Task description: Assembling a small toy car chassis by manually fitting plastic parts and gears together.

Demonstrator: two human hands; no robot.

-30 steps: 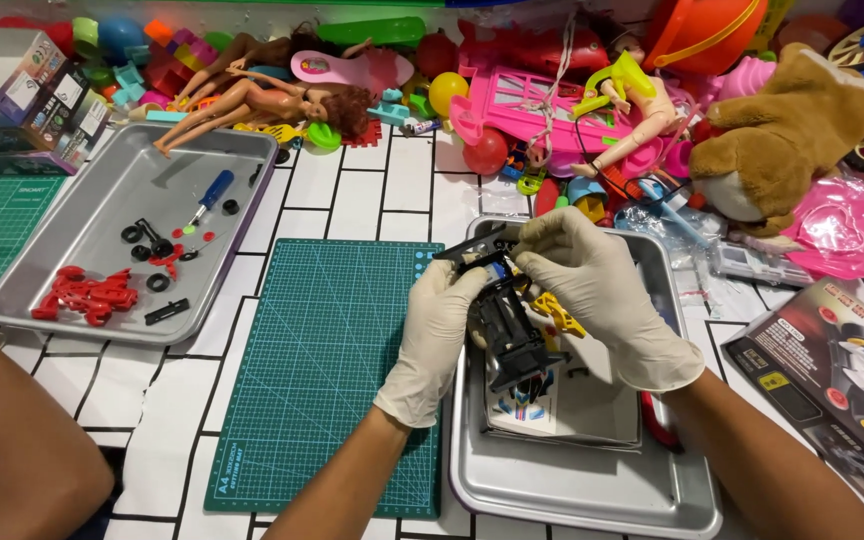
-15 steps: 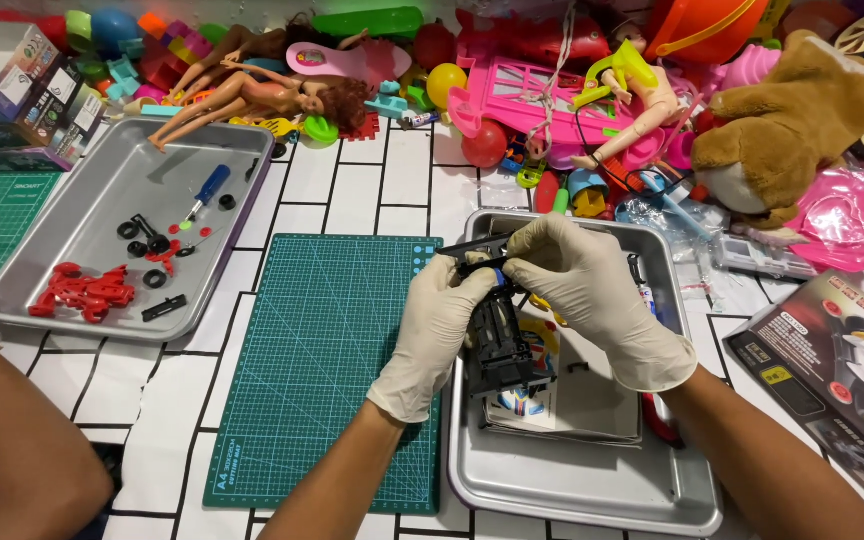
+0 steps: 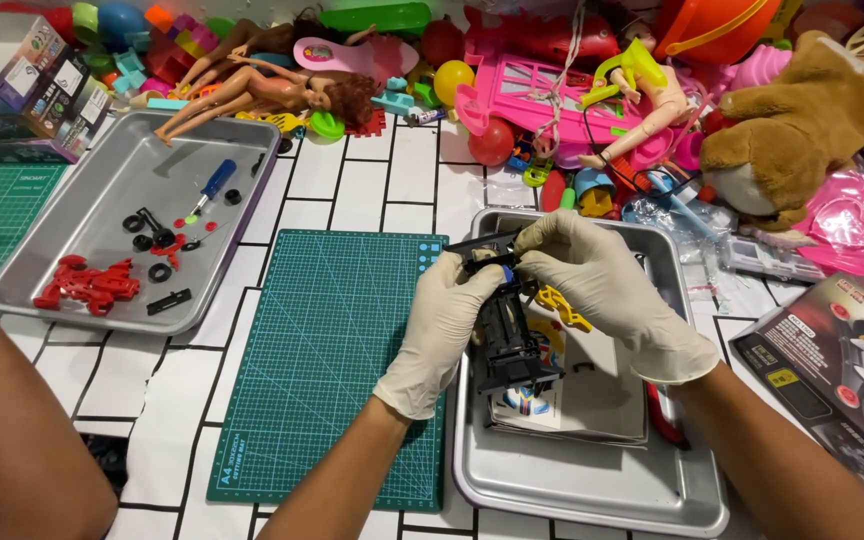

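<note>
While both gloved hands close on it, a black toy car chassis [image 3: 504,335] hangs just above a steel tray [image 3: 592,485] at the right of a white tiled tabletop. The left hand [image 3: 444,330] wraps the chassis from the side, fingers curled round its body, and the right hand [image 3: 602,290] pinches its upper end, where a small black part sits between the fingertips. Beneath the chassis lie a paper sheet [image 3: 592,400] with printed pictures and a yellow plastic piece [image 3: 562,308]. A green cutting mat [image 3: 332,350] lies just beside this tray, and a second tray [image 3: 142,160] further left holds red plastic parts [image 3: 87,283], small black tyres and a blue-handled screwdriver [image 3: 214,184]. Dolls, a plush toy [image 3: 802,120] and bright plastic toys crowd the far edge of the table. Another person's arm [image 3: 12,430] shows at the left margin. The chassis looks light, rigid and thin-walled, likely brittle at its clips; its solid side rails appear the safest place to hold.
</note>
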